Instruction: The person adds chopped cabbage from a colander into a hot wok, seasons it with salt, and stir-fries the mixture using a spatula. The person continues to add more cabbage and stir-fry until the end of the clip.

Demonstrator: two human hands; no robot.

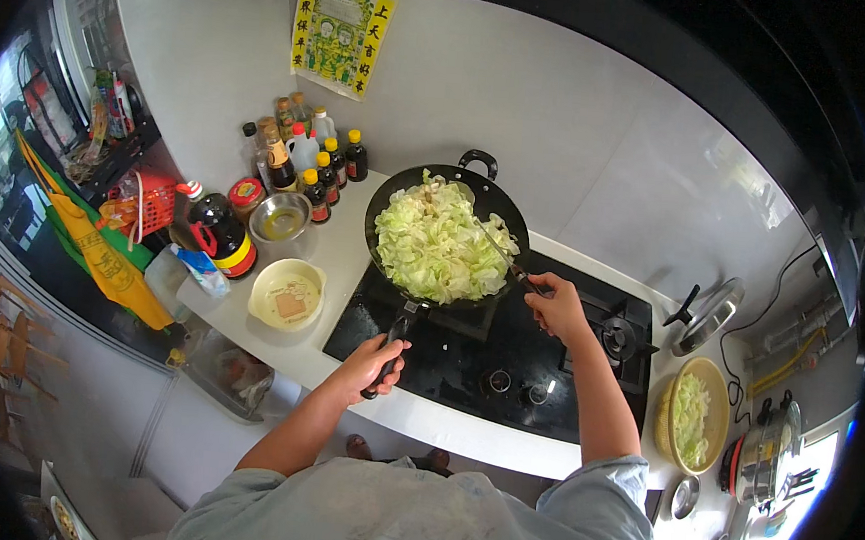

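Observation:
A black wok (509, 196) stands over the left side of the black gas hob (418, 374), heaped with chopped pale-green cabbage (434, 244). My left hand (373, 367) grips the long black wok handle (400, 328), which points toward me. In my right hand (556, 307) is the dark handle of a metal cooking utensil (505, 254), probably a spatula or ladle. Its shaft reaches into the right part of the cabbage, and the leaves hide its working end. A second loop handle (479, 157) sits on the wok's far rim.
Left of the hob are a cream bowl (288, 294), a steel bowl with yellowish liquid (280, 216), a large dark sauce bottle (217, 229) and several smaller bottles (322, 179). To the right, a basket (664, 422) holds more cabbage near a leaning lid (711, 316). Overhead hangs a range hood (570, 27).

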